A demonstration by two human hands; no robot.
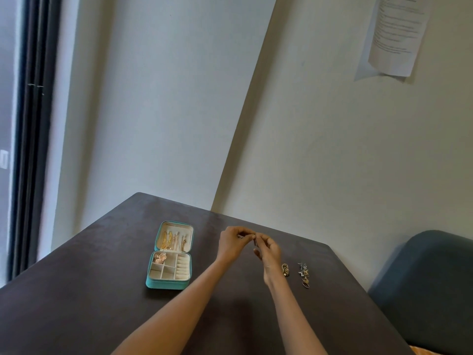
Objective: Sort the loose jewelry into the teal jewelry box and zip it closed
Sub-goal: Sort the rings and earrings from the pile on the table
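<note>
- Two forearms reach in from near edge over dark table (89, 290); hands meet above it, right of box.
- Loose jewelry: small gold piece (285, 269) just beside right wrist, mixed pile (304, 274) a bit further right. Both still unsorted.
- Teal jewelry box (170, 260) lies open, left of hands; chains in lid, one piece in a tray compartment, zip undone.
- Right hand (268, 252) and left hand (234, 243): fingers curled, both pinching one tiny dark item (255, 242) betw. fingertips. Type: can't tell, too small.
- Risk: item slips during two-hand fiddling, drops on dark top, hard to spot.
- Risk: right wrist could sweep gold piece away on lowering.
- Far: paper (399, 34) on wall.
</note>
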